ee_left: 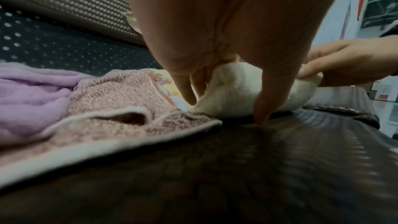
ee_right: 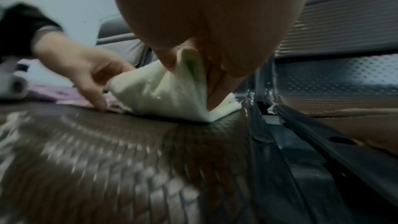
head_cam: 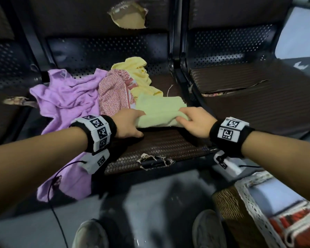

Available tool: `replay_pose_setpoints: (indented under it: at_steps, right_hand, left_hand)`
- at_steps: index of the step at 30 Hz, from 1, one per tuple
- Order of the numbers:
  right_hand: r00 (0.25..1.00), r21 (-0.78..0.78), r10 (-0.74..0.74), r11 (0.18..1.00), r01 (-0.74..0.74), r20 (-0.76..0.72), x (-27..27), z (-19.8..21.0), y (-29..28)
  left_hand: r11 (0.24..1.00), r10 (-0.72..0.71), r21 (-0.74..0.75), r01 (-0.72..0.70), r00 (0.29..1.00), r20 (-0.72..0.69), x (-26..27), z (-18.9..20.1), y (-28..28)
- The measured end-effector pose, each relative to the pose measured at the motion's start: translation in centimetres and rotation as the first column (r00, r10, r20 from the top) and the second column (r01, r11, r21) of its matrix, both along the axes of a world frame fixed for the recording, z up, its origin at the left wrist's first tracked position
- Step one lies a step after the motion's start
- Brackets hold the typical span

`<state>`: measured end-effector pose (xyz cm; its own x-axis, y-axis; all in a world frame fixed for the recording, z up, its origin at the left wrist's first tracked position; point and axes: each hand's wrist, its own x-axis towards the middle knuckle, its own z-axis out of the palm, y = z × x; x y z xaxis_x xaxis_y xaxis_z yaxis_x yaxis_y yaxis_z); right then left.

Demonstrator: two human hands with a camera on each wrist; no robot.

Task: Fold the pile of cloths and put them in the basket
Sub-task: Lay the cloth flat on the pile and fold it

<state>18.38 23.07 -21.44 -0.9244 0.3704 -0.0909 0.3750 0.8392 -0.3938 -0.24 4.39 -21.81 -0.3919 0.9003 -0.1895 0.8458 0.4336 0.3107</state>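
A pale green cloth (head_cam: pixel 157 111), partly folded, lies on the brown woven seat (head_cam: pixel 161 145). My left hand (head_cam: pixel 129 124) grips its left end, fingers over the top and thumb low at the seat. My right hand (head_cam: pixel 193 120) pinches its right end. The left wrist view shows the green cloth (ee_left: pixel 228 94) held between my left fingers and thumb. From the right wrist the same cloth (ee_right: pixel 172 94) hangs pinched in my right hand, its fold lifted off the seat. Behind lie a purple cloth (head_cam: pixel 66 97), a pink patterned towel (head_cam: pixel 113 92) and a yellow cloth (head_cam: pixel 140 76).
A wicker basket (head_cam: pixel 229 208) with a lace-edged lining stands on the floor at the lower right, with folded cloth inside. A second seat (head_cam: pixel 254 97) lies to the right, past a dark metal divider (head_cam: pixel 186 83). The seat's front edge (head_cam: pixel 154 161) is torn. My shoes are below.
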Motion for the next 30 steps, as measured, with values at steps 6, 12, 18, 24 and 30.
replay_pose_setpoints:
  at_steps: [6, 12, 18, 24, 30]
  right_hand:
    - [0.985, -0.288, -0.151, 0.95, 0.122, -0.08, 0.8, 0.6, 1.5]
    - [0.949, -0.291, -0.317, 0.907, 0.303, 0.001, -0.4, -0.4, 2.4]
    - [0.985, 0.137, -0.156, 0.977, 0.165, -0.079, -1.3, -0.2, 1.0]
    - [0.993, 0.318, 0.113, 0.941, -0.113, 0.019, -0.8, -1.2, -2.1]
    - [0.987, 0.247, 0.059, 0.964, -0.094, 0.146, -1.4, -1.6, -2.7]
  left_hand:
    - [0.952, 0.177, 0.176, -0.251, 0.919, 0.353, -0.3, 1.1, 0.2]
    - [0.916, 0.333, 0.125, -0.381, 0.896, 0.294, -0.5, -0.9, 1.8]
    - [0.863, 0.442, 0.19, -0.468, 0.882, 0.162, -1.2, -1.1, 2.1]
    - [0.993, 0.068, 0.09, -0.08, 0.989, 0.131, 0.4, 0.0, 2.3]
    - [0.999, 0.036, -0.032, -0.037, 0.999, -0.011, 0.0, -0.9, 1.5]
